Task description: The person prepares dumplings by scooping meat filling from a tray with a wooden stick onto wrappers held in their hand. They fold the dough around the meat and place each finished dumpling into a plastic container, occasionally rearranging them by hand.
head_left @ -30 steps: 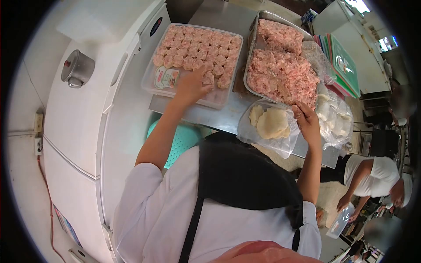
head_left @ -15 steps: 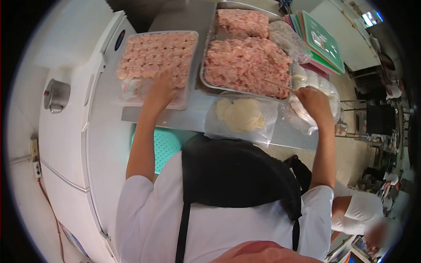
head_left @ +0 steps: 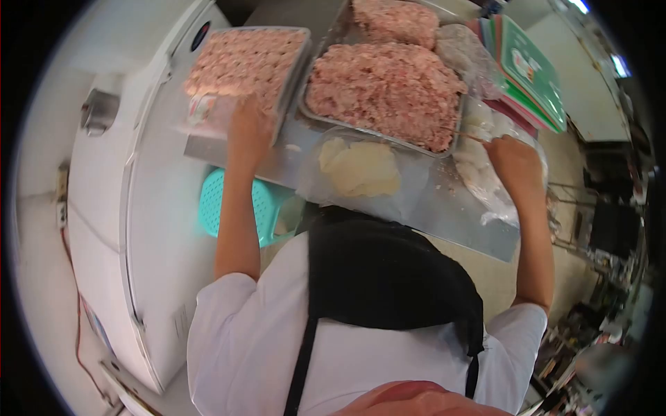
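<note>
My left hand (head_left: 250,127) is over the near side of a plastic tray (head_left: 303,50) packed with rows of small meat-filled pieces (head_left: 243,59); its fingers are blurred. My right hand (head_left: 513,161) is closed round a thin stick (head_left: 465,135), whose tip reaches the near right edge of the minced meat (head_left: 388,90). That meat is heaped in a metal tray (head_left: 361,129). Between my hands, flat pale dough wrappers (head_left: 361,168) lie on a clear plastic sheet (head_left: 416,182).
Plastic bags with white contents (head_left: 479,166) lie near my right hand. Coloured lids (head_left: 531,66) are stacked at the back right. A turquoise basket (head_left: 260,208) sits below the table's (head_left: 479,229) left front edge. A white appliance (head_left: 166,208) stands left.
The view has shifted, showing more of the basket and the table's front edge. My left hand is still at the tray of filled pieces, and my right hand still holds the stick.
</note>
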Motion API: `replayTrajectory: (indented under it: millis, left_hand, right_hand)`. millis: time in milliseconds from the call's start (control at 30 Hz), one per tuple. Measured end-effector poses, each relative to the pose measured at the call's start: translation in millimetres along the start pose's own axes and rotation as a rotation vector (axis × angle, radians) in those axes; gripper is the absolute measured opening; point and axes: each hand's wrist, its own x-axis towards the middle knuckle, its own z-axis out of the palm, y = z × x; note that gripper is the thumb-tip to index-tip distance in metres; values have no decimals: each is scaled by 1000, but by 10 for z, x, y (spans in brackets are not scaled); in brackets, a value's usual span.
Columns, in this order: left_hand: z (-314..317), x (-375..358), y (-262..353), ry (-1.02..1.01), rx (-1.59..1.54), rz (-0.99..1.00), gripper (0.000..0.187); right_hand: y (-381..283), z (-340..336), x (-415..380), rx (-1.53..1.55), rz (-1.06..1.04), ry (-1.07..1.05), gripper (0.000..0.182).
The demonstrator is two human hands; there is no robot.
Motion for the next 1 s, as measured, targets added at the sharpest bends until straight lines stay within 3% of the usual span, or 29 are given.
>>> replayTrajectory:
  millis: [67, 167, 400, 567, 600, 700, 800, 867, 1000]
  left_hand:
    - [24, -6, -445, -26, 67, -170, 62]
    - [-1, 59, -615, -190, -80, -290, 70]
    - [99, 232, -460, -211, -76, -327, 72]
    - [102, 202, -368, -272, -162, -423, 70]
    - [93, 177, -307, -222, -27, -254, 66]
    - [166, 89, -124, -78, 217, -60, 58]
    - [-72, 55, 904, -171, -190, 50, 47]
    - [126, -112, 1144, -331, -339, 115, 35]
    - [567, -411, 1352, -559, -431, 303, 33]
  right_hand:
    - [72, -95, -40, 24, 42, 38, 24]
    - [178, -86, -85, 110, 68, 73, 26]
    - [237, 13, -220, 222, 78, 54, 26]
    - [340, 118, -245, 238, -34, 102, 27]
    - [367, 163, -219, 210, -57, 103, 27]
    - [374, 258, -67, 122, -103, 212, 28]
    - [302, 413, -12, 66, -158, 139, 27]
    - [264, 347, -45, 59, -195, 103, 27]
    - [163, 316, -153, 73, -171, -26, 29]
